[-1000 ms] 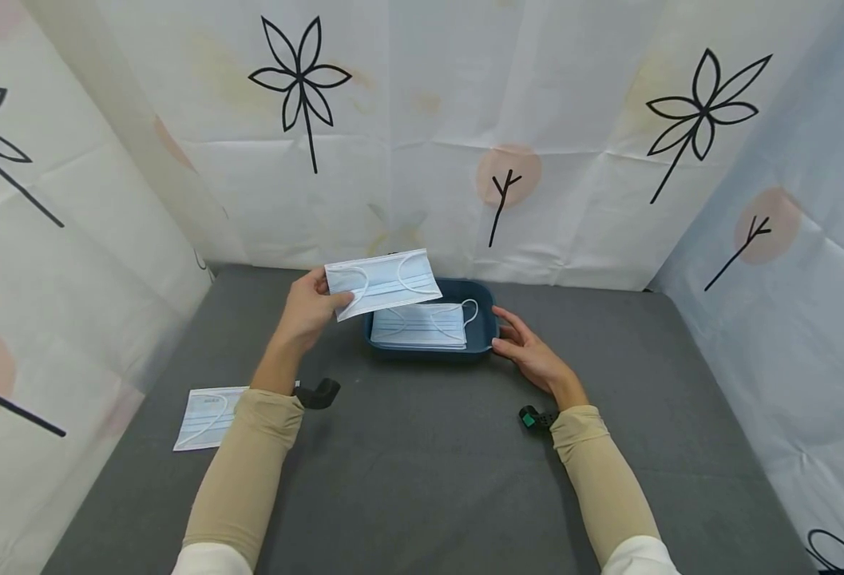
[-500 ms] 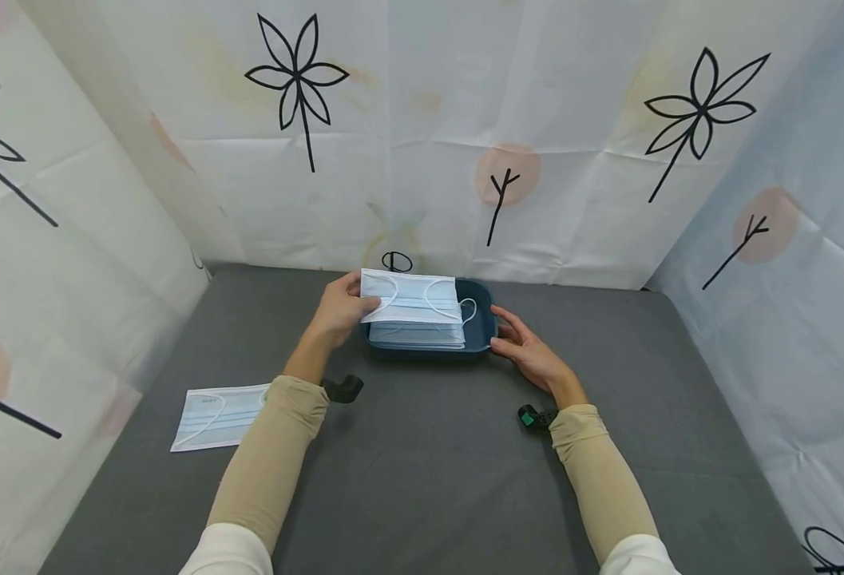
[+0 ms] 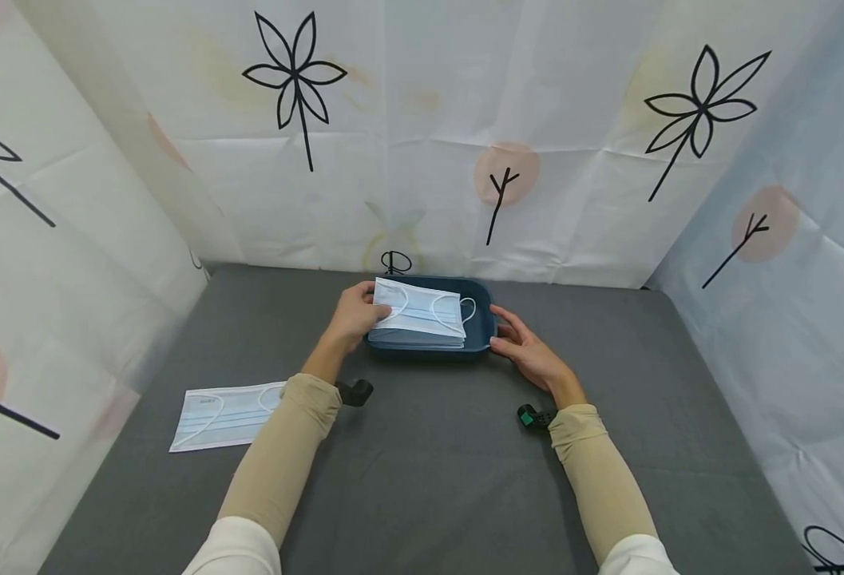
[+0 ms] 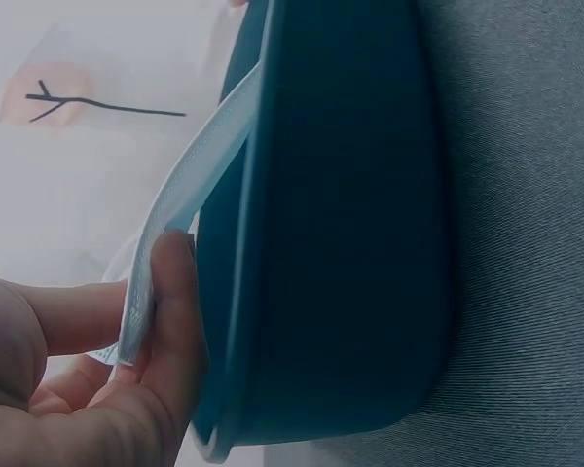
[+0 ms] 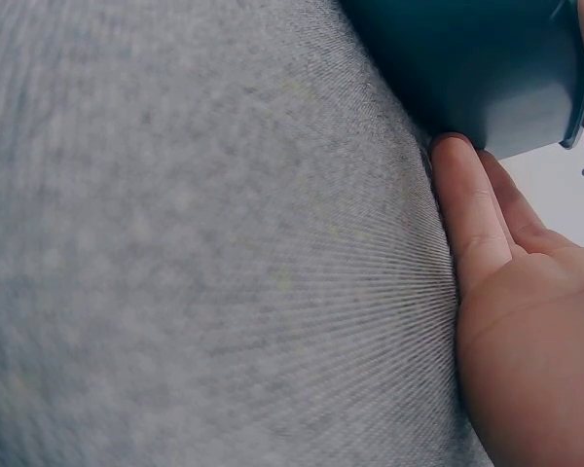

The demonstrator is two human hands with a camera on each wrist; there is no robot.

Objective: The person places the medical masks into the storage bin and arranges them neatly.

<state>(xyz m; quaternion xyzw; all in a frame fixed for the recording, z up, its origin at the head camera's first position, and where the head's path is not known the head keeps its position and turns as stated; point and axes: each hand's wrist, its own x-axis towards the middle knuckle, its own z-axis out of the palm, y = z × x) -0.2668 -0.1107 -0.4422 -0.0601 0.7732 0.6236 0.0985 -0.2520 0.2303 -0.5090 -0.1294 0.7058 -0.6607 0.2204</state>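
Note:
At its left edge, a light-blue face mask (image 3: 422,307) is pinched between the thumb and fingers of my left hand (image 3: 353,313). The mask slants down into a dark blue plastic box (image 3: 481,339), over a stack of face masks (image 3: 418,345). In the left wrist view, the held mask (image 4: 190,185) bends across the box rim (image 4: 248,224). My right hand (image 3: 529,355) lies against the right end of the box, fingers extended and touching it. The right wrist view has those fingers (image 5: 467,199) by the box's lower wall, low on the cloth; the thumb is partly cut off.
Another face mask (image 3: 223,415) lies flat on the grey tabletop (image 3: 436,463) at the left, partly under my left forearm. Patterned white curtains (image 3: 422,120) stand behind the box and on both sides.
My left hand has carried the mask right and down, from the air at the box's left to on top of the stack inside. The right hand has stayed at the box.

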